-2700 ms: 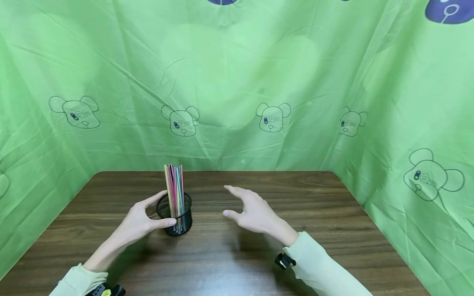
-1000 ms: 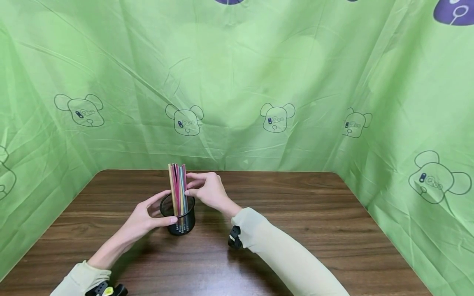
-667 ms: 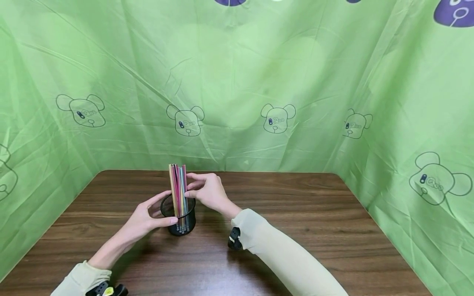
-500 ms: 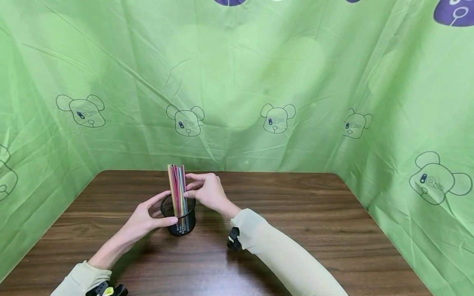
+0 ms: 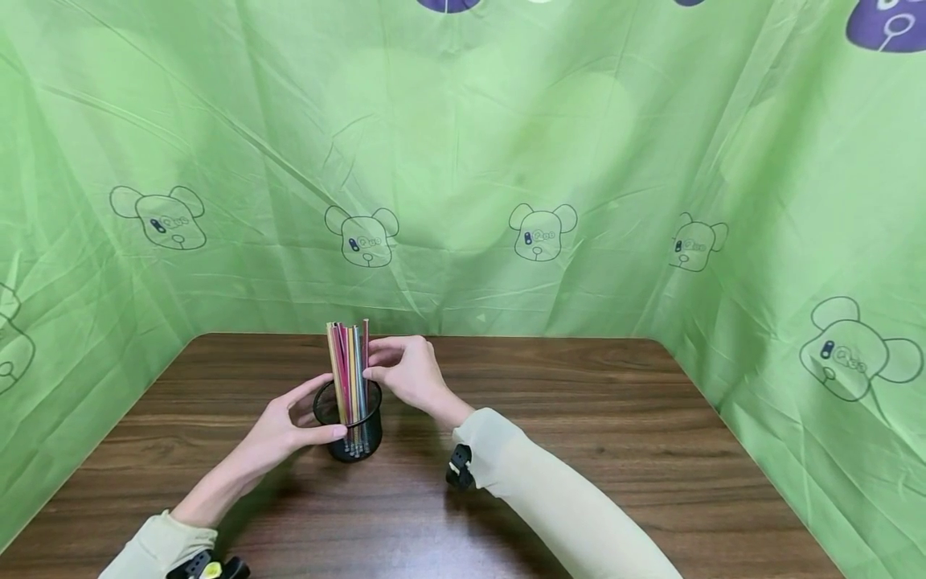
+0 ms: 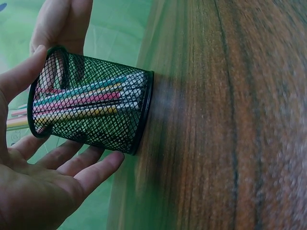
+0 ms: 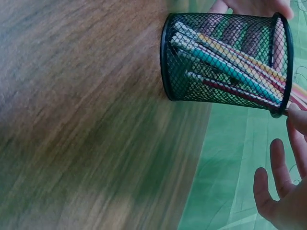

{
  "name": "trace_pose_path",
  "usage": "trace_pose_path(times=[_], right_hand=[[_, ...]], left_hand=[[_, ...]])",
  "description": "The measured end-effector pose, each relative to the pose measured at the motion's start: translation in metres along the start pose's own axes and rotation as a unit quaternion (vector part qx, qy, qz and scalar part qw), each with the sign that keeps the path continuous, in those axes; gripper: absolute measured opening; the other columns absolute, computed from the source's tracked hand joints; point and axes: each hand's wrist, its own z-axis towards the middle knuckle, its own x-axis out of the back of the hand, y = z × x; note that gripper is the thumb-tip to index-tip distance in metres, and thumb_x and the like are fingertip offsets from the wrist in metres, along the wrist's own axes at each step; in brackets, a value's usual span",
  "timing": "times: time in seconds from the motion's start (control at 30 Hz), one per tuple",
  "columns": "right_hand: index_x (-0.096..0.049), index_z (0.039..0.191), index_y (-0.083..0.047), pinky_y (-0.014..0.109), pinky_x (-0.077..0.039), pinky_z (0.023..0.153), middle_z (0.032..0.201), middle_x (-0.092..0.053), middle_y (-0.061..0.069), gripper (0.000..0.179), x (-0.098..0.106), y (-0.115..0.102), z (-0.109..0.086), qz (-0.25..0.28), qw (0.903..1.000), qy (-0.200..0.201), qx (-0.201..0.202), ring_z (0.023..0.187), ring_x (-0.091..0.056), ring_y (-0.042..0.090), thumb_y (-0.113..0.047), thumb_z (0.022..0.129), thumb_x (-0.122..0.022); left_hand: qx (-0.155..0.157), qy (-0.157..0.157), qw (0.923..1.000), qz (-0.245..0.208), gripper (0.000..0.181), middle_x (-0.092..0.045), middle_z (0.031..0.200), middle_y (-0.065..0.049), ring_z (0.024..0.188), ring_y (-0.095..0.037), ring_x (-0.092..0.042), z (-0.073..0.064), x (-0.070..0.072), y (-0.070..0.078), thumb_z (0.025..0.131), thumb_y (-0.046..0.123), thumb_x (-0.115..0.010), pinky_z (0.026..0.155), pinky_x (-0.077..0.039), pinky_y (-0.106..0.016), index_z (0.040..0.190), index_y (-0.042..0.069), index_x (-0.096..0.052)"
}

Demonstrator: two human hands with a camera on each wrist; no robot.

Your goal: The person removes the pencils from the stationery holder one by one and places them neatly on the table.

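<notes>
A black wire-mesh pencil cup (image 5: 372, 438) stands upright on the table's left half. It holds several colourful pencils (image 5: 344, 370) with silvery ends down. My left hand (image 5: 275, 430) grips the cup, thumb at the near rim and fingers around the far side. At the cup's right, my right hand (image 5: 412, 374) pinches one dark red pencil (image 5: 366, 346) between thumb and fingers. In the right wrist view this red pencil (image 7: 230, 90) leans apart from the bundle, its silvery end raised off the cup's base. My right hand's other fingers (image 7: 280, 167) spread beside the cup.
The brown wood-grain table (image 5: 615, 450) spreads out to the right of the cup. A green curtain (image 5: 463, 161) with printed bear heads surrounds its back and sides. Black straps (image 5: 459, 466) sit on both sleeves.
My right hand came in from the right to the pencils and took hold of one. That red pencil now stands slightly higher and apart to the right. My left hand stays on the cup.
</notes>
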Motion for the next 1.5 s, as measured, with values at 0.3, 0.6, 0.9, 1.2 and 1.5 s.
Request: trace_pose_path(times=[0.3,0.6,0.9,1.2,1.5], right_hand=[[-0.081,0.106,-0.005,0.025,-0.058,0.073,0.089,-0.079,-0.002,0.022,0.01,-0.011,0.006,0.031,0.9982,-0.009,0.051,0.079,-0.074,0.007,0.002,0.086,-0.085],[-0.081,0.11,-0.005,0.031,-0.061,0.073,0.093,-0.078,-0.002,0.025,0.028,-0.027,0.013,0.061,0.9947,0.017,0.081,0.08,-0.075,0.016,0.0,0.086,-0.085],[-0.075,0.124,0.0,0.037,-0.062,0.067,0.1,-0.077,0.01,0.035,0.044,-0.043,0.019,0.127,0.9872,0.031,0.092,0.08,-0.077,0.034,0.004,0.09,-0.08],[-0.067,0.141,-0.007,0.045,-0.063,0.069,0.106,-0.078,0.015,0.055,0.055,-0.056,0.02,0.147,0.9789,0.063,0.128,0.079,-0.077,0.026,0.007,0.089,-0.078],[-0.07,0.141,-0.014,0.026,-0.049,0.057,0.112,-0.075,0.016,0.051,0.063,-0.046,0.016,0.125,0.9795,0.075,0.139,0.083,-0.075,0.033,0.005,0.094,-0.071]], left_hand=[[0.003,-0.002,1.0,0.005,0.084,-0.042,0.162,-0.019,0.138,-0.045,-0.051,0.0,0.001,0.0,0.092,0.015,-0.083,0.102,-0.047,-0.034,0.164,0.013,-0.038],[0.007,-0.004,0.9999,0.013,0.086,-0.042,0.161,-0.021,0.138,-0.047,-0.049,-0.001,0.001,0.002,0.093,0.017,-0.083,0.106,-0.045,-0.042,0.164,0.015,-0.036],[0.007,-0.001,0.9999,0.014,0.087,-0.045,0.159,-0.023,0.139,-0.047,-0.049,-0.001,0.001,0.002,0.092,0.018,-0.084,0.101,-0.045,-0.027,0.165,0.014,-0.036],[0.013,-0.001,0.9999,0.01,0.088,-0.046,0.158,-0.022,0.14,-0.044,-0.049,-0.002,0.001,0.002,0.092,0.019,-0.084,0.098,-0.046,-0.024,0.165,0.014,-0.035],[0.013,-0.003,0.9999,0.0,0.086,-0.046,0.159,-0.019,0.14,-0.042,-0.049,-0.002,0.0,-0.001,0.091,0.019,-0.085,0.097,-0.049,-0.026,0.164,0.016,-0.038]])
